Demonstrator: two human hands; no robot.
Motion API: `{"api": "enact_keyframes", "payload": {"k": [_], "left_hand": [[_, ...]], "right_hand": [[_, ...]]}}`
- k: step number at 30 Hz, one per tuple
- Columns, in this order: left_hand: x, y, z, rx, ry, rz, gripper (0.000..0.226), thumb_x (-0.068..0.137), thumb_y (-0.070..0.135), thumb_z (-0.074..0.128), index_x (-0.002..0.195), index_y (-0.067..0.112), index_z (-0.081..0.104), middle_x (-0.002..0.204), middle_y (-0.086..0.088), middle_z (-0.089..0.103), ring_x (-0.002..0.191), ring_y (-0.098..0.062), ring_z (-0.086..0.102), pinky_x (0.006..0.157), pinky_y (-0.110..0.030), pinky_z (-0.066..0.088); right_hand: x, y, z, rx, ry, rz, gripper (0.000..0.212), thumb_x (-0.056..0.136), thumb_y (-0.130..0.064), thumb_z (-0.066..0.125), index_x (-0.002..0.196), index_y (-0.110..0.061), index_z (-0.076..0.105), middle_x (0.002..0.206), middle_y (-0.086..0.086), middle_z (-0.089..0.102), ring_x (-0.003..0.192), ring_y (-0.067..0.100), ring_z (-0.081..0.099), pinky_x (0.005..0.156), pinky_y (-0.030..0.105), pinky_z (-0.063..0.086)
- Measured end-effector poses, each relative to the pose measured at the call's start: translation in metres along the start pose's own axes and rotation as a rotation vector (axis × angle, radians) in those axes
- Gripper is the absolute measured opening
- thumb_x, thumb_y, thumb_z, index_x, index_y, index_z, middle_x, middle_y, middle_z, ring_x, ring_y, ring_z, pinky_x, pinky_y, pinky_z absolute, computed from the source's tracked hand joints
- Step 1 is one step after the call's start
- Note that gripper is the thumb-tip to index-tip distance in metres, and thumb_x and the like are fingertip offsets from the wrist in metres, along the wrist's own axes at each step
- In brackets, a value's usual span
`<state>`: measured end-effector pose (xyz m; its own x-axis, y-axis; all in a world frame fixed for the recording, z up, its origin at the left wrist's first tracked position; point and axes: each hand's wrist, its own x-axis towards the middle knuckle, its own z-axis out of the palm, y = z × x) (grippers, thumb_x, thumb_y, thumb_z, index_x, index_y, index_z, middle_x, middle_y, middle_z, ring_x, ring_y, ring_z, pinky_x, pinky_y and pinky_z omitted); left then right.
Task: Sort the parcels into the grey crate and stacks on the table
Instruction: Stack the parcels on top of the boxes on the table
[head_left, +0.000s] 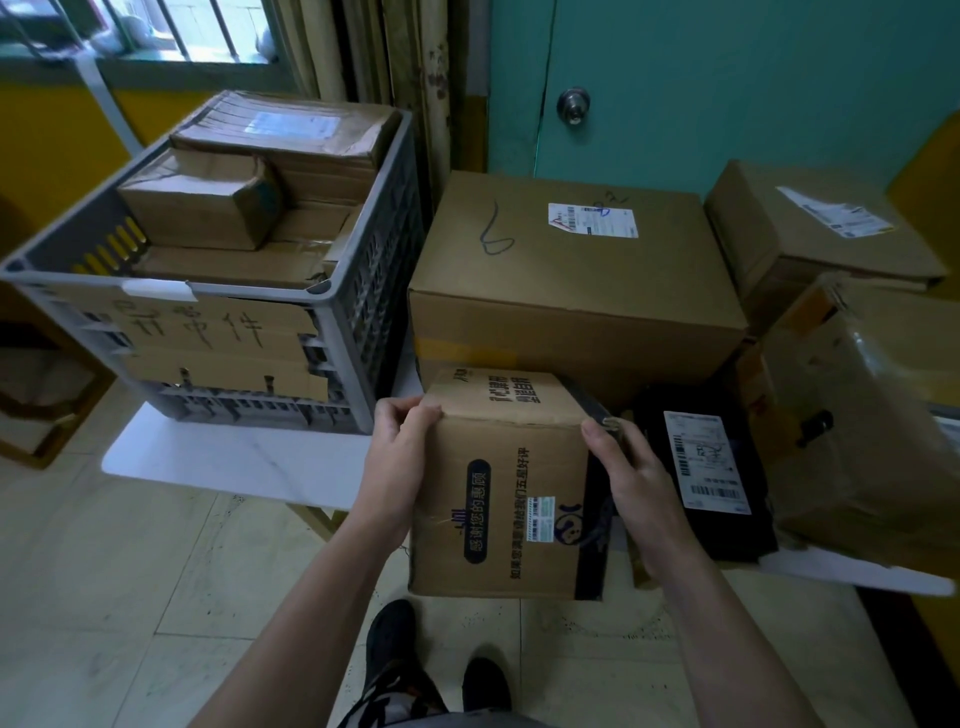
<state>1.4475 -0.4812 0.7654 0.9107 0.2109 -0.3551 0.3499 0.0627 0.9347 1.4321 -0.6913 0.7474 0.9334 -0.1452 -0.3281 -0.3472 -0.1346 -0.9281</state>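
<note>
A printed cardboard parcel (506, 488) with black tape and dark lettering is held at the table's front edge between both hands. My left hand (397, 457) grips its left side, fingers curled over the top edge. My right hand (631, 478) grips its right side along the taped edge. The grey crate (358, 312) stands at the left of the white table (244, 457) and holds several cardboard parcels (208, 202). A cardboard sign with handwriting covers its front.
A large box marked "6" (566, 270) stands behind the held parcel. A black flat parcel with a white label (706, 467) lies to the right. More boxes (826, 234) and a plastic-wrapped parcel (872, 415) crowd the right side. A teal door (727, 78) is behind.
</note>
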Motion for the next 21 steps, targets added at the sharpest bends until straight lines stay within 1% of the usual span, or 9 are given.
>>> {"api": "enact_keyframes", "payload": {"k": [3, 5, 6, 8, 11, 14, 17, 21], "left_hand": [[0.001, -0.001, 0.000, 0.023, 0.004, 0.013, 0.016, 0.099, 0.034, 0.052, 0.112, 0.024, 0.051, 0.107, -0.003, 0.055, 0.095, -0.017, 0.056, 0.070, -0.032, 0.044], [0.001, -0.002, -0.001, 0.025, 0.007, 0.016, 0.012, 0.099, 0.032, 0.053, 0.108, 0.025, 0.051, 0.108, -0.004, 0.056, 0.096, -0.018, 0.055, 0.072, -0.033, 0.044], [0.001, -0.002, -0.001, 0.021, 0.010, 0.018, 0.011, 0.098, 0.031, 0.053, 0.107, 0.025, 0.052, 0.107, -0.004, 0.056, 0.095, -0.018, 0.055, 0.071, -0.033, 0.045], [-0.001, -0.002, -0.001, 0.020, 0.013, 0.022, 0.012, 0.098, 0.027, 0.053, 0.109, 0.021, 0.052, 0.105, -0.004, 0.055, 0.093, -0.017, 0.055, 0.068, -0.033, 0.044], [-0.003, -0.004, 0.000, 0.035, 0.015, 0.022, 0.016, 0.098, 0.024, 0.052, 0.112, 0.019, 0.051, 0.105, -0.004, 0.054, 0.092, -0.018, 0.054, 0.069, -0.033, 0.044], [-0.005, -0.006, 0.001, 0.046, 0.032, 0.012, 0.012, 0.096, 0.021, 0.051, 0.108, 0.022, 0.051, 0.105, -0.003, 0.053, 0.093, -0.017, 0.052, 0.071, -0.036, 0.042], [-0.009, -0.009, 0.002, 0.048, 0.050, 0.015, 0.015, 0.096, 0.018, 0.050, 0.111, 0.020, 0.051, 0.104, 0.000, 0.051, 0.092, -0.013, 0.049, 0.070, -0.035, 0.038], [-0.011, -0.009, 0.003, 0.071, 0.056, 0.029, 0.014, 0.097, 0.019, 0.048, 0.111, 0.021, 0.050, 0.105, 0.002, 0.051, 0.093, -0.011, 0.048, 0.069, -0.034, 0.037]], "right_hand": [[0.002, 0.002, -0.002, 0.006, 0.001, 0.011, 0.056, 0.070, -0.071, 0.059, 0.112, -0.034, 0.059, 0.108, -0.006, 0.067, 0.101, 0.015, 0.064, 0.085, 0.039, 0.053], [0.003, 0.001, -0.003, 0.017, -0.010, 0.029, 0.059, 0.071, -0.073, 0.067, 0.113, -0.032, 0.058, 0.108, -0.005, 0.068, 0.100, 0.016, 0.065, 0.082, 0.037, 0.053], [0.003, 0.001, -0.004, 0.020, -0.021, 0.032, 0.060, 0.071, -0.072, 0.068, 0.114, -0.032, 0.057, 0.108, -0.004, 0.068, 0.100, 0.017, 0.066, 0.079, 0.036, 0.052], [0.002, -0.001, -0.004, 0.035, -0.044, 0.038, 0.059, 0.069, -0.067, 0.063, 0.117, -0.034, 0.056, 0.108, -0.003, 0.068, 0.099, 0.017, 0.066, 0.075, 0.034, 0.050], [-0.003, -0.002, -0.005, 0.048, -0.082, 0.051, 0.063, 0.070, -0.065, 0.068, 0.123, -0.035, 0.051, 0.109, -0.005, 0.065, 0.098, 0.014, 0.064, 0.072, 0.032, 0.047], [-0.005, -0.002, -0.007, 0.061, -0.131, 0.080, 0.070, 0.068, -0.060, 0.061, 0.131, -0.035, 0.045, 0.117, -0.004, 0.061, 0.103, 0.014, 0.060, 0.073, 0.034, 0.046], [-0.006, -0.003, -0.010, 0.063, -0.159, 0.102, 0.072, 0.067, -0.057, 0.059, 0.133, -0.033, 0.042, 0.114, -0.005, 0.060, 0.102, 0.014, 0.059, 0.073, 0.033, 0.045], [-0.005, -0.001, -0.011, 0.042, -0.166, 0.091, 0.074, 0.067, -0.058, 0.059, 0.135, -0.033, 0.042, 0.113, -0.004, 0.062, 0.103, 0.014, 0.059, 0.074, 0.033, 0.044]]}}
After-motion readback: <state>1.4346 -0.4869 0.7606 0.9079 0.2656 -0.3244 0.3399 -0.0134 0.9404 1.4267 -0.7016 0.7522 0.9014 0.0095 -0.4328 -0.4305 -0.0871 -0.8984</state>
